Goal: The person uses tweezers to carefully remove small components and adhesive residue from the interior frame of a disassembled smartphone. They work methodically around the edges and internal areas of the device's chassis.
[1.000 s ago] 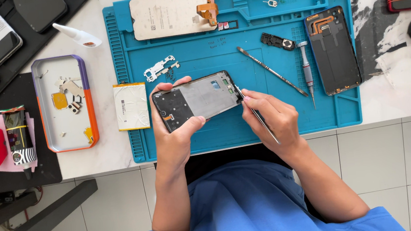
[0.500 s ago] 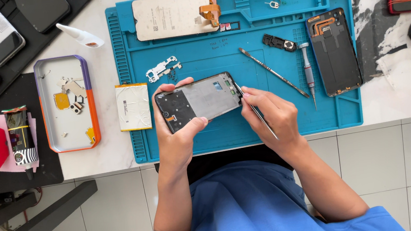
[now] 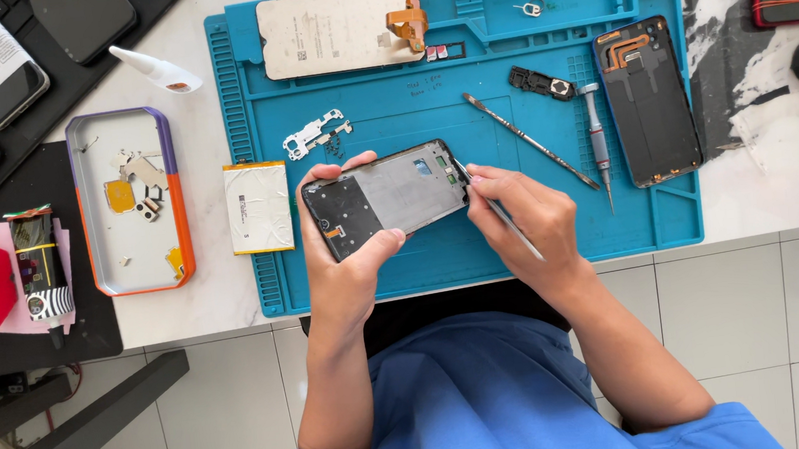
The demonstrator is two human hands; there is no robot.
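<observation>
My left hand (image 3: 345, 264) grips an opened phone frame (image 3: 387, 196), held flat over the front of a blue work mat (image 3: 428, 114). The frame's inside faces up, dark at its left end and silver in the middle. My right hand (image 3: 527, 227) holds thin metal tweezers (image 3: 508, 219) like a pen, with their tip at the frame's right end. A detached screen panel (image 3: 337, 30) with an orange flex cable lies at the mat's back. A dark back cover (image 3: 649, 101) rests on the mat's right side.
A metal pry tool (image 3: 528, 139), a small screwdriver (image 3: 599, 142), a metal bracket (image 3: 315, 133) and a small black part (image 3: 542, 84) lie on the mat. Left of it are a battery (image 3: 258, 207), a parts tray (image 3: 129, 202), a glue bottle (image 3: 155, 70) and several phones.
The view has shifted slightly. Both hands stay in place on the phone frame, with the tweezers still at its right end.
</observation>
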